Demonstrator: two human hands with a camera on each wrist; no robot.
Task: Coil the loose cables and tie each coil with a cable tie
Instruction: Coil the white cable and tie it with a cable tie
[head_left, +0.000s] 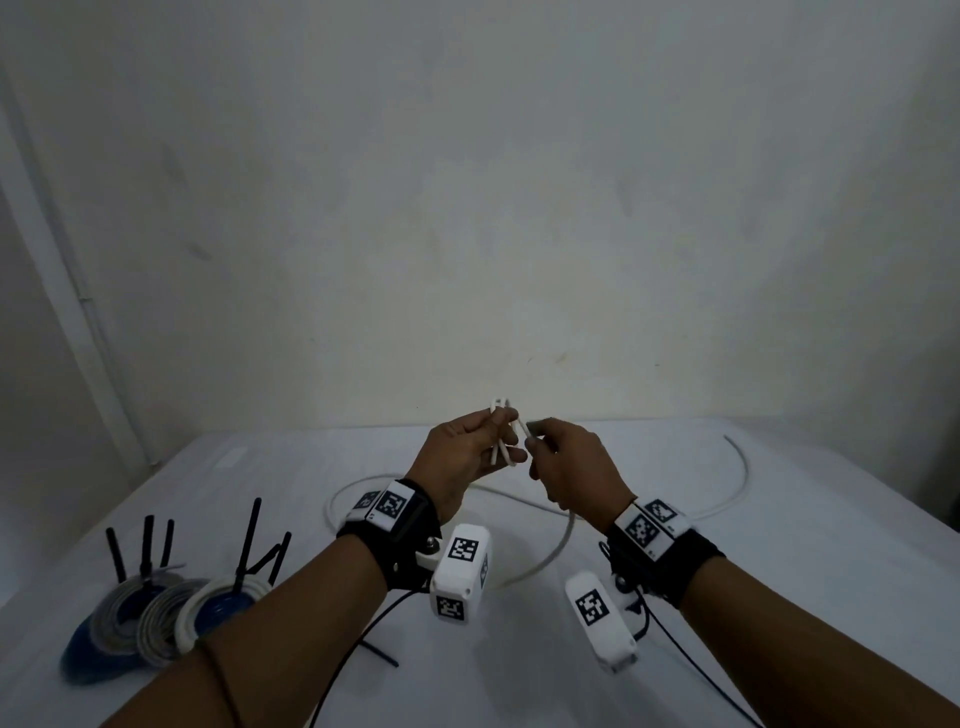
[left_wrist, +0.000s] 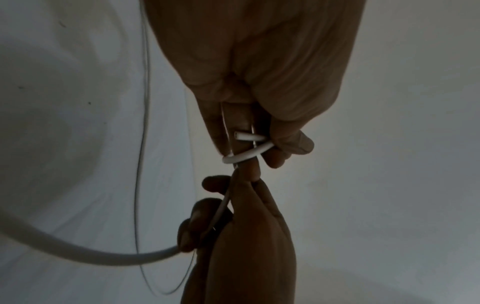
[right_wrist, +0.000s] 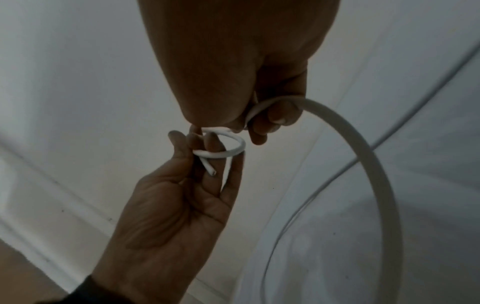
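**White cable: first turn formed at the free end**

The fingers of the left hand are curled around a small loop made at the cut end of the white cable, pinching the crossing strands so the loop holds its shape. The fingers of the right hand are closed on the same cable just beside that loop, with the run passing through the curled grip and arcing away. Both hands are raised above the bench, close together and almost touching.

From the right hand the cable drops to the bench and lies there in wide, open curves, one to the left and one sweeping out to the right. This is the only cable not yet coiled.

Handling judgement: the cable appears light, with a smooth round jacket and moderate stiffness. It holds a broad curve unaided, so a tight turn is likely to spring open if the pinch is relaxed. The smooth jacket may slip through a loose grip. The recommended hold is at the crossing point of the turns, with the other hand feeding the run close to the coil rather than far along it.

At the left of the bench stand the finished coils, already bound, with black cable ties standing upright from them. One loose cable tie lies on the bench near the left forearm.
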